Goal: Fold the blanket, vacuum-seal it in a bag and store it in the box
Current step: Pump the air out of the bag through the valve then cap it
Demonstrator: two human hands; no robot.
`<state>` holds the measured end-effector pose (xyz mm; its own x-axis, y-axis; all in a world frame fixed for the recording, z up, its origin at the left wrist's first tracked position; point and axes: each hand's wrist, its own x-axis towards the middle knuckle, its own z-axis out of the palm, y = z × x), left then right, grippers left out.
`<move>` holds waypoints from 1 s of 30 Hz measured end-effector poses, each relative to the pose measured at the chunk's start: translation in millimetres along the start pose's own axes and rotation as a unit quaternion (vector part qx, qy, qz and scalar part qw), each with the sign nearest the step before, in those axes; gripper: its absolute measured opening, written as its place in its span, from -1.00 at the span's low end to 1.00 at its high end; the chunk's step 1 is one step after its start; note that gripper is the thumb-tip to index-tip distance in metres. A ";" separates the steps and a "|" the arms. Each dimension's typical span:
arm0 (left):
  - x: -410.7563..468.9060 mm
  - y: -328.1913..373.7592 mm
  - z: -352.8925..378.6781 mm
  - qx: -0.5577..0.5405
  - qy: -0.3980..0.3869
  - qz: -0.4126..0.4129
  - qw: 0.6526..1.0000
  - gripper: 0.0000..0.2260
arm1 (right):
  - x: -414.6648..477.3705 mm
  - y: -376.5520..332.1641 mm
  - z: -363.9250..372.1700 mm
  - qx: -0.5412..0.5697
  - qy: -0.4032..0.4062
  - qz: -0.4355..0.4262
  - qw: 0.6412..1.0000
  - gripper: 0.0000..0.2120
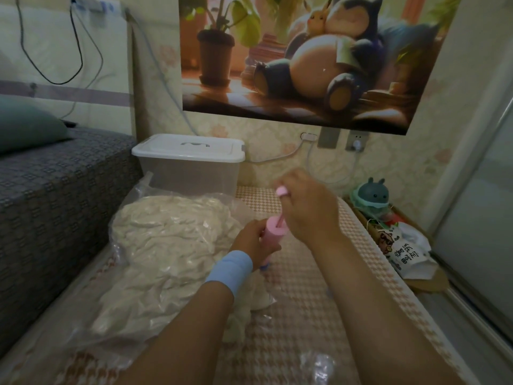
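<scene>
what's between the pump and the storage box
In the head view, the far end of the clear bag with the blanket lies between the pink pump and the lidded box.

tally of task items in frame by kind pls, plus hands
Vacuum bag with the blanket inside: 1
Pink hand pump: 1
Storage box, lid on: 1
Hands: 2, left hand around the pump barrel, right hand on the plunger handle
Total: 5
</scene>
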<state>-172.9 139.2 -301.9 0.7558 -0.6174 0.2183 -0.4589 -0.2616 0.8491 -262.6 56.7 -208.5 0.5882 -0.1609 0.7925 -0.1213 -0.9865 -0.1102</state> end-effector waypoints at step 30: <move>0.4 -1.0 5.5 -0.010 -0.004 -0.013 1.000 -0.67 | -6.7 4.8 3.6 -0.021 -0.083 0.045 0.995 -0.79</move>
<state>-174.8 135.2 -305.2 0.7637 -0.6162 0.1926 -0.4303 -0.2634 0.8634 -264.2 52.9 -216.5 0.6967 -0.2549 0.6706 -0.2102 -0.9662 -0.1489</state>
